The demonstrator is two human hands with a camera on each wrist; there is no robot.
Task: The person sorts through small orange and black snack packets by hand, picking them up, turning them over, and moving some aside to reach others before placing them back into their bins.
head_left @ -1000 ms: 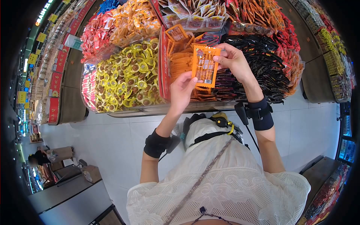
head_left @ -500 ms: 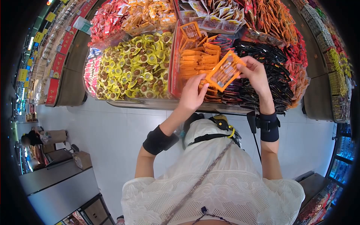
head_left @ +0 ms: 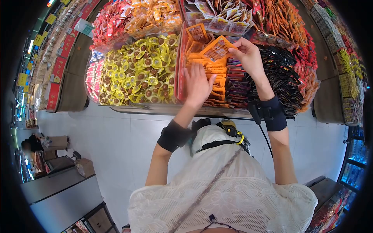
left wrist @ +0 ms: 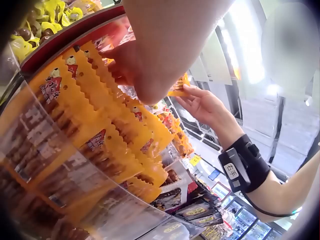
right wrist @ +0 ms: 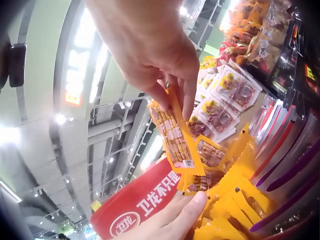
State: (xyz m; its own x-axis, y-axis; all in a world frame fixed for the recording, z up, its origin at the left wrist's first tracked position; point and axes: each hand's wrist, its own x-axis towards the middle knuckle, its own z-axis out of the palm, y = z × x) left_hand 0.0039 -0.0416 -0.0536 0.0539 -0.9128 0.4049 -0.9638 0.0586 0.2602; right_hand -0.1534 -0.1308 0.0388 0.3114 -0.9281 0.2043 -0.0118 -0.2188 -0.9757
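Right fingers (head_left: 244,44) pinching orange packet (head_left: 216,48); left fingers (head_left: 197,73) outstretched at stacked packets (head_left: 218,72); panel lettering (right wrist: 159,189): right wrist view only

Flat orange packet (head_left: 216,49) with brownish sticks behind a clear window and a barcode near one corner. Is pinched by its edge, tilted, above similar zigzag-edged orange packets (head_left: 218,71) packed in rows.

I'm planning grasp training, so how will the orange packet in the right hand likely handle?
The orange packet is probably light: the right hand's grip pinches just one end. Held there, it looks nearly flat, suggesting it's fairly stiff. Its smooth-looking face may be slightly slippery.
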